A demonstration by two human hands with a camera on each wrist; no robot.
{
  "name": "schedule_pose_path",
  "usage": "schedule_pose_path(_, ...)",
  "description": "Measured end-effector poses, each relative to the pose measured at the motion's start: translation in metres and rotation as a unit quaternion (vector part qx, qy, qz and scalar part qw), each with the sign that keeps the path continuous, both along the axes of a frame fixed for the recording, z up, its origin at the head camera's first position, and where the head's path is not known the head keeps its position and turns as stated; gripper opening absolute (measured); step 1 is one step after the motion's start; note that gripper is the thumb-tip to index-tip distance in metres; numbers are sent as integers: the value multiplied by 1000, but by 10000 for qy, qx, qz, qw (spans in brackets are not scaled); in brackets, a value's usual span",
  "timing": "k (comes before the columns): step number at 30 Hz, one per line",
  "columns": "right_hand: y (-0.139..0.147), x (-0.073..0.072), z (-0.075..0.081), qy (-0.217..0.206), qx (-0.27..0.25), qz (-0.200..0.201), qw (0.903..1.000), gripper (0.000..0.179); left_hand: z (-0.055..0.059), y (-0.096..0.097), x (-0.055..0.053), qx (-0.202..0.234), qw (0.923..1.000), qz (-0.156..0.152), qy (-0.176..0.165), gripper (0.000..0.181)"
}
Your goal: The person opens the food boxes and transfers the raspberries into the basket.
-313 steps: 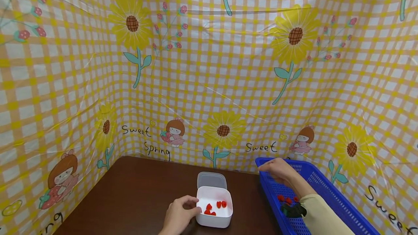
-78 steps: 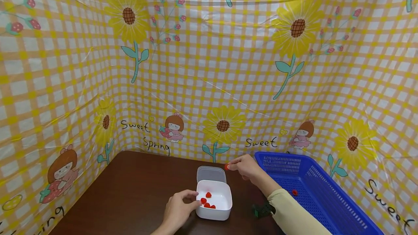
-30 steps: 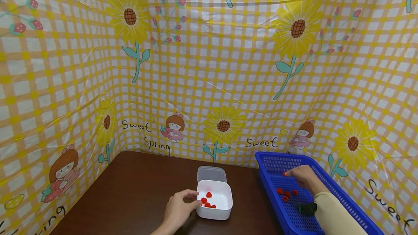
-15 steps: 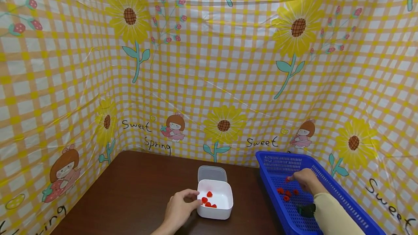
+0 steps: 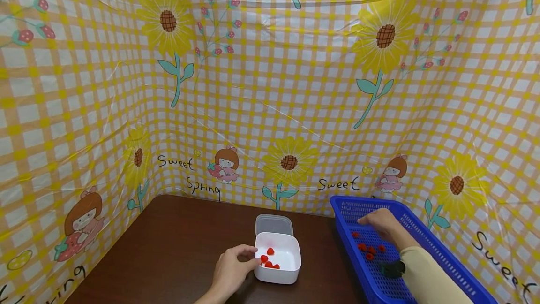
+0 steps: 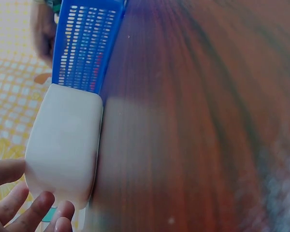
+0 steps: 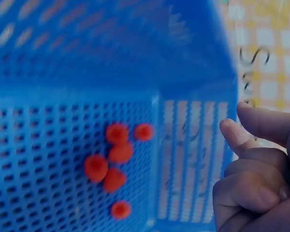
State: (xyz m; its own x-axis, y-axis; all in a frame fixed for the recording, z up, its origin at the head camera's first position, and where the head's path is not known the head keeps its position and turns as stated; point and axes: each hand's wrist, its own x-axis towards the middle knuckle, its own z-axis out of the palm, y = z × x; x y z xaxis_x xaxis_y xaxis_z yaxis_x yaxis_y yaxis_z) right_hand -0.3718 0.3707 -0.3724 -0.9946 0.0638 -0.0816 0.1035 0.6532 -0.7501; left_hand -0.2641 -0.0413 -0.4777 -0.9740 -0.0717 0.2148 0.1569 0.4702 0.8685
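Note:
My left hand (image 5: 232, 269) holds the left side of a white plastic box (image 5: 276, 276), thumb and fingers at its wall. In the box lie several red raspberries (image 5: 270, 251). Its translucent lid (image 5: 274, 225) stands open at the back. On the right, my right hand (image 5: 381, 224) hovers over the far part of a blue basket (image 5: 363, 207). The right wrist view shows that hand (image 7: 261, 179) holding nothing, thumb and index finger slightly apart, other fingers bent. Several raspberries (image 7: 121, 152) lie on the basket's perforated floor; one raspberry (image 5: 356, 234) is near its left wall.
A dark wooden table (image 5: 177, 247) carries the box and the basket. Behind and at both sides hangs a checked, flower-printed cloth (image 5: 253, 83). A dark device (image 5: 393, 269) is strapped at my right wrist.
My right hand carried a raspberry from the box into the basket, let it go and rose slightly leftwards. The basket now holds more raspberries. My left hand stayed at the box.

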Motion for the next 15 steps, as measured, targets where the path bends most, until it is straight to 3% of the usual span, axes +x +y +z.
schedule_pose_path(4, -22, 3, 11, 184, 94, 369, 9991, 20, 0, 0, 1, -14, 10000, 7, 10, 23)
schedule_pose_path(8, -42, 6, 21, 115, 110, 644, 9978, 35, 0, 0, 1, -52, 10000, 17, -10, 22)
schedule_pose_path(15, -76, 11, 31, -67, -202, 863, 9960, 40, -1, 0, 0, -65, 10000, 34, -41, 21)
